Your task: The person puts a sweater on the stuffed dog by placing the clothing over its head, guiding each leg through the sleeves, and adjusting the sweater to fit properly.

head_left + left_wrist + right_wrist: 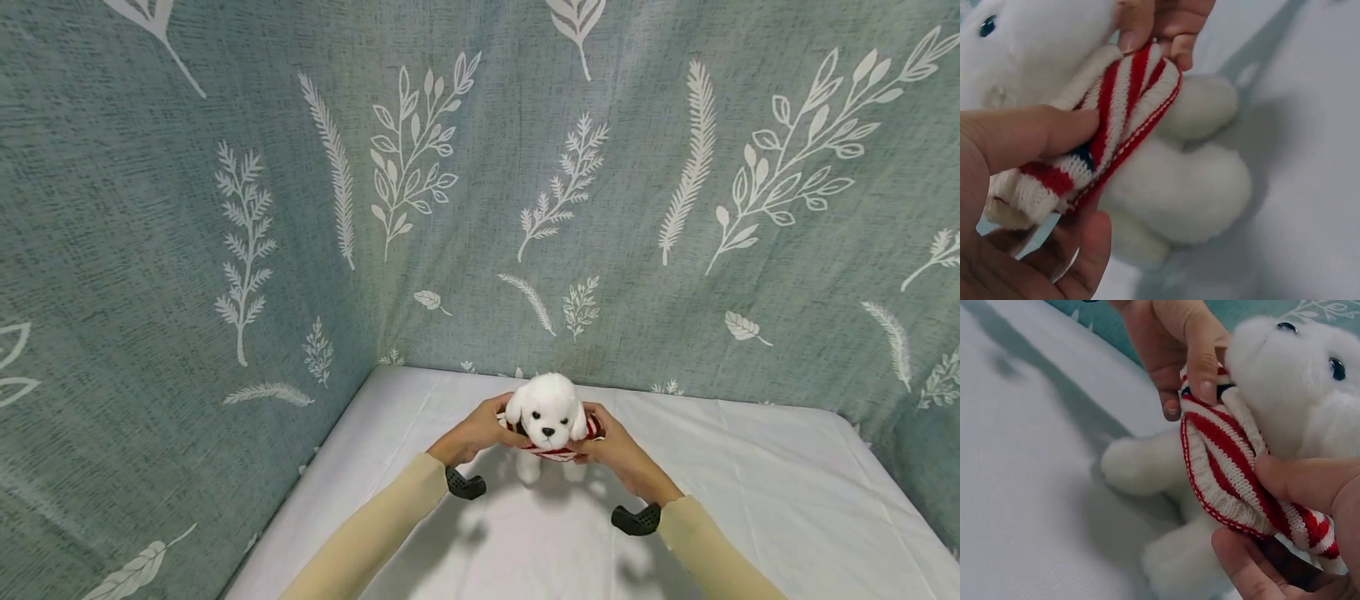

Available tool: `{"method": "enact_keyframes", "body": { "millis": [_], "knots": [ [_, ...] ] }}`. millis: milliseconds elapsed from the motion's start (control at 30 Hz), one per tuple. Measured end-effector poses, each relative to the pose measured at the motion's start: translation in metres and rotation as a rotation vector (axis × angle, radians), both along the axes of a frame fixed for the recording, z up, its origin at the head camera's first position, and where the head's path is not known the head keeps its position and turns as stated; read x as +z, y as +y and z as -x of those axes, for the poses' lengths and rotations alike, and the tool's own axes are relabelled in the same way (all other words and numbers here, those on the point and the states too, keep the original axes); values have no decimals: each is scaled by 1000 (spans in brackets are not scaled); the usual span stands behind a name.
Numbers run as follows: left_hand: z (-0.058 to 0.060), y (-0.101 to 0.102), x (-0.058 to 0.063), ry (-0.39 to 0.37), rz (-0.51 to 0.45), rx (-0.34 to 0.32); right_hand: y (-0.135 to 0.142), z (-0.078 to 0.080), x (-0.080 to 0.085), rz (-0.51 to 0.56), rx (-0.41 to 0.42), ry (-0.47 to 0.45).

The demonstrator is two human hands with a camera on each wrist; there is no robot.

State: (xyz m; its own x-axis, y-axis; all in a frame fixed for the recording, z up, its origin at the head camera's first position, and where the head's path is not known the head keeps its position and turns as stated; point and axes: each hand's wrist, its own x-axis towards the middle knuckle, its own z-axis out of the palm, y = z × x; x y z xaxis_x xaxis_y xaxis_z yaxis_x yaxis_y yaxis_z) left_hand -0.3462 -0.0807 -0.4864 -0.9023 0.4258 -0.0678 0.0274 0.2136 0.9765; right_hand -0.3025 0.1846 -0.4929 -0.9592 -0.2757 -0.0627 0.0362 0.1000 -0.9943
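A white plush dog (551, 408) stands facing me on the white surface, with a red and white striped knitted sweater (1125, 103) around its neck and chest. On the left side of the picture, my left hand (480, 431) pinches the sweater between thumb and fingers, as the left wrist view shows closely. My right hand (611, 446) grips the sweater's other side, thumb on the knit and fingers beneath its edge. The dog's front legs (1147, 464) show below the sweater's hem. Its back is hidden behind the head.
A white cloth (750, 475) covers the surface beneath the dog. Grey-green curtains (480, 208) with white leaf prints rise behind and at the left and right. Black straps (636, 520) sit on both wrists.
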Motion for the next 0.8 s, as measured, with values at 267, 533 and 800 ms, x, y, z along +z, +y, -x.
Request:
{"method": "enact_keyframes", "body": {
  "millis": [267, 533, 800],
  "knots": [
    [-1, 0, -4, 45, 48, 0, 2, -2, -2, -37, 11, 29],
    [0, 1, -4, 89, 42, -38, 2, -3, -5, -113, -21, 106],
    [1, 0, -8, 115, 21, -45, 0, -1, -6, -197, -63, 143]
  ]
}}
